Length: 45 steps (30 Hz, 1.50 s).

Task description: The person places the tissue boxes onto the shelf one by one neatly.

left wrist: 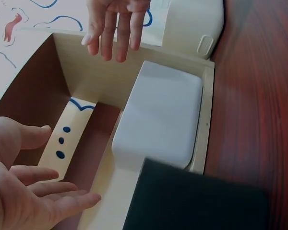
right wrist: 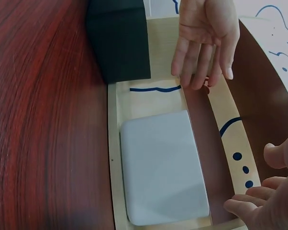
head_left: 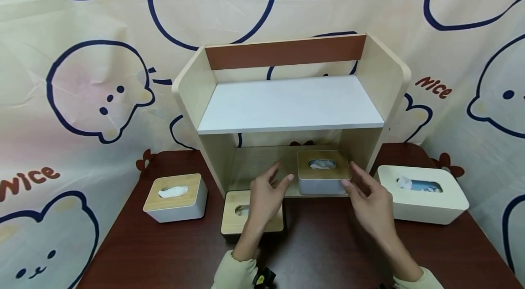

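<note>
A tissue box (head_left: 321,184) with a wooden lid and pale grey sides stands on the lower level of a cream shelf unit (head_left: 287,102), toward its right. My right hand (head_left: 371,202) is by the box's right end, fingers loosely extended; contact is hard to tell. To the box's left, my left hand (head_left: 266,195) hovers apart from it with thumb and fingers spread. Both wrist views show palms facing inward and nothing held. Partly behind my left forearm is a dark tissue box (head_left: 234,216) with a wooden lid, in front of the shelf.
A white tissue box (head_left: 184,204) with a wooden lid is on the dark red-brown table (head_left: 180,257) at left. A larger cream tissue box (head_left: 422,193) stands right of the shelf unit. Behind hangs a curtain (head_left: 98,84) printed with bear outlines.
</note>
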Available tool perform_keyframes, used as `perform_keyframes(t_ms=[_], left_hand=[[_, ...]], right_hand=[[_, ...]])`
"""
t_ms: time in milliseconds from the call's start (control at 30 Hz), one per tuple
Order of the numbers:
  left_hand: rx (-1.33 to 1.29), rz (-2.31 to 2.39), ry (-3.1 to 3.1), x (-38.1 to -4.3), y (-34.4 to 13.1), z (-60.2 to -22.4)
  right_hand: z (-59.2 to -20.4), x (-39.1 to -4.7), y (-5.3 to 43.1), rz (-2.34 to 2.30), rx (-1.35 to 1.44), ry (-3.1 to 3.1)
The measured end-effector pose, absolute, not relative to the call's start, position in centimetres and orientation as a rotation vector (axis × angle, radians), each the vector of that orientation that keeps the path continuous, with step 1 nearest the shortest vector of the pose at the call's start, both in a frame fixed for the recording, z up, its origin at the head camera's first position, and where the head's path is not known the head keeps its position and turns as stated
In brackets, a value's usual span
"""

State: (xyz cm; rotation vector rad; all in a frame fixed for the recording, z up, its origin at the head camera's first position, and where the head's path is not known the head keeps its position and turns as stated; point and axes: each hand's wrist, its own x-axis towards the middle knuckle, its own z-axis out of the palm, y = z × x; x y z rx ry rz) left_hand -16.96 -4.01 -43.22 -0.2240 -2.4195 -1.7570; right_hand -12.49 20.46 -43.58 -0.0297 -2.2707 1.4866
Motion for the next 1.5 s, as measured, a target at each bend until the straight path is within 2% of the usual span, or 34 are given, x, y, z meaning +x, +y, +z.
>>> perform_keyframes(t_ms=[500, 1133, 1500], left_hand=[[-0.156, -1.601, -2.464, -15.8, -8.7, -43.0], [-0.065, -1.362, -2.619, -13.1, -14.9, -44.6], [-0.067, -1.27, -2.713, -11.2, -16.4, -45.8]], right_hand=[[-44.2, -12.1, 18.1, 1.498, 0.085, -2.299], [-46.5, -10.4, 13.2, 1.505, 0.231, -2.532], [-47.6, -10.4, 11.0, 1.764, 0.252, -2.571]])
